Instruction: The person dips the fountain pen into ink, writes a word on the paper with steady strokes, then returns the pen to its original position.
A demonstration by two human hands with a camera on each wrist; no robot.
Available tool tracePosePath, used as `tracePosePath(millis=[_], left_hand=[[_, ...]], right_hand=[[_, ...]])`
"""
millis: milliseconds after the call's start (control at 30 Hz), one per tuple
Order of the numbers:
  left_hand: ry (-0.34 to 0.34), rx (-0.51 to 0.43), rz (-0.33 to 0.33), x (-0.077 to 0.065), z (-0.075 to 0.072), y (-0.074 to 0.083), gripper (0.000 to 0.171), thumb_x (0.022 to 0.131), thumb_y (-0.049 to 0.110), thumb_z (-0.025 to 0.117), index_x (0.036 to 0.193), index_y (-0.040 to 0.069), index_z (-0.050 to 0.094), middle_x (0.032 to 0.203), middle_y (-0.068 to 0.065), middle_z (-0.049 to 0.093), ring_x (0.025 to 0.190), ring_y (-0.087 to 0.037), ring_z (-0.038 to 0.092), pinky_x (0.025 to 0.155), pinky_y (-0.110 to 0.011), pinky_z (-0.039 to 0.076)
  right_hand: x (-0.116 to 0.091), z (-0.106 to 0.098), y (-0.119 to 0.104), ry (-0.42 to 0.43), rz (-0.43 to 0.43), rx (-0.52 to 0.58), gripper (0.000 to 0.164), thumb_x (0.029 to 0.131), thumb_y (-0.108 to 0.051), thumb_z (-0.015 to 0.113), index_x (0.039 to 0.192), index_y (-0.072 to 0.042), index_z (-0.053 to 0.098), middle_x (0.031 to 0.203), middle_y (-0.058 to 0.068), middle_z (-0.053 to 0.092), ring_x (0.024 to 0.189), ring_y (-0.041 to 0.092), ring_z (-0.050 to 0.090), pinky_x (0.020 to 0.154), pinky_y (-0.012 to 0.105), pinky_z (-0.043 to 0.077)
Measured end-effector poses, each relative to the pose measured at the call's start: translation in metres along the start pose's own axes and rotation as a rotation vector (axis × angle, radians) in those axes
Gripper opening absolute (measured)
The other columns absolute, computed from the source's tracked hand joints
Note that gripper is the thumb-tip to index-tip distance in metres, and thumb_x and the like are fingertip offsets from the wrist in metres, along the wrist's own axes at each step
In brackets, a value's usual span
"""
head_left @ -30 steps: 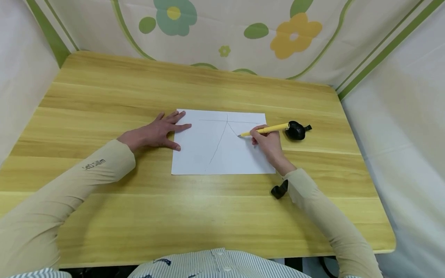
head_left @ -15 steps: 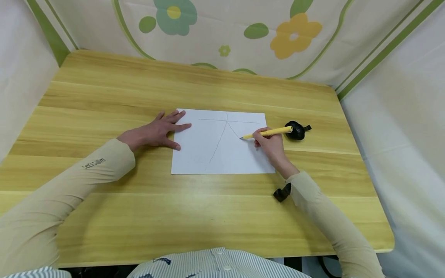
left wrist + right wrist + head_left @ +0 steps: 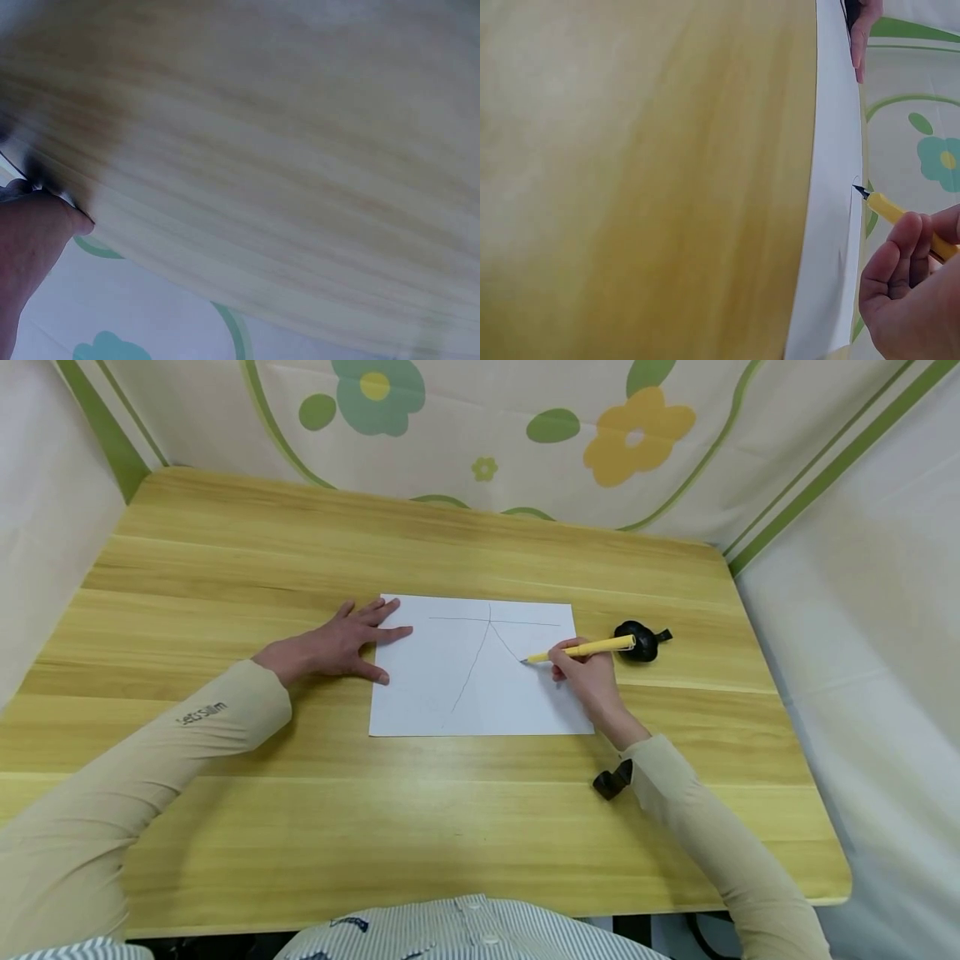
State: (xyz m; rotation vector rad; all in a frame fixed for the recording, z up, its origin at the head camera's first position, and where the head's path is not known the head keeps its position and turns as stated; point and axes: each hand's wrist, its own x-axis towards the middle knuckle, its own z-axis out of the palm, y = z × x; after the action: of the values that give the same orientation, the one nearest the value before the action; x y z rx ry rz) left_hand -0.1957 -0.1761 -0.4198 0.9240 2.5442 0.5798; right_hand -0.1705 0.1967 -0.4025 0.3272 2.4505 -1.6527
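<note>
A white sheet of paper lies on the table. It bears thin dark lines: one long line across near the top, a short upright crossing it, and two slanting down from there. My left hand rests with spread fingers over the sheet's left edge. Between the thumb and fingers of my right hand is a yellow pen, tilted, its back end toward the right. The pen's dark, pointed tip meets the paper at the lower end of the right slanting line. In the right wrist view the pen shows close up.
A round black object with a short stub sits just right of the paper, partly behind the pen's end. A small black device is at my right wrist. The wooden table ends at a flower-patterned cloth.
My right hand has moved slightly right and toward me with the pen, and the right slanting line has grown longer. The left hand and the paper stay in place.
</note>
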Motion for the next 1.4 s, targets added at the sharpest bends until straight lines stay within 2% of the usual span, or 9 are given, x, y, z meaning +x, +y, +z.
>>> tracePosePath(millis=[200,633,933,1167,1400], left_hand=[[0.0,0.001,0.004,-0.001,0.0,0.0,0.083,0.08,0.042,0.072,0.147,0.012,0.033,0.159,-0.021,0.002,0.146,-0.041,-0.001,0.111,-0.065,-0.003],[0.003,0.003,0.005,0.0,0.001,0.0,0.084,0.08,0.043,0.071,0.148,0.013,0.033,0.159,-0.02,0.001,0.147,-0.04,-0.001,0.111,-0.065,-0.004],[0.002,0.0,0.001,-0.002,-0.001,0.002,0.083,0.08,0.041,0.072,0.147,0.013,0.034,0.159,-0.02,0.002,0.146,-0.04,0.0,0.111,-0.065,-0.003],[0.003,-0.001,0.007,-0.001,-0.001,0.0,0.083,0.08,0.043,0.071,0.148,0.013,0.033,0.159,-0.02,0.002,0.146,-0.04,0.0,0.11,-0.066,-0.004],[0.005,-0.002,0.003,-0.002,-0.001,0.001,0.083,0.08,0.043,0.072,0.147,0.013,0.034,0.159,-0.02,0.002,0.147,-0.04,0.0,0.111,-0.065,-0.004]], right_hand=[[-0.002,-0.003,0.003,-0.002,0.014,0.005,0.014,0.089,-0.015,0.062,0.1,-0.005,0.061,0.078,0.003,0.061,0.064,0.007,0.058,0.062,0.02,0.052],[-0.007,-0.006,0.006,-0.001,0.004,0.047,0.011,0.089,-0.013,0.062,0.095,-0.004,0.061,0.079,0.007,0.061,0.064,0.007,0.058,0.062,0.019,0.053],[-0.011,-0.01,0.008,-0.003,0.02,0.071,0.01,0.089,-0.013,0.062,0.094,-0.004,0.061,0.077,0.005,0.061,0.063,0.007,0.058,0.062,0.019,0.052],[-0.019,-0.013,0.0,-0.017,0.018,0.097,0.009,0.089,-0.011,0.062,0.093,-0.003,0.06,0.073,0.003,0.062,0.062,0.007,0.058,0.061,0.02,0.052],[-0.015,-0.014,0.008,-0.005,0.009,0.101,0.011,0.089,-0.013,0.063,0.094,-0.003,0.06,0.075,0.004,0.06,0.062,0.007,0.058,0.06,0.018,0.052]])
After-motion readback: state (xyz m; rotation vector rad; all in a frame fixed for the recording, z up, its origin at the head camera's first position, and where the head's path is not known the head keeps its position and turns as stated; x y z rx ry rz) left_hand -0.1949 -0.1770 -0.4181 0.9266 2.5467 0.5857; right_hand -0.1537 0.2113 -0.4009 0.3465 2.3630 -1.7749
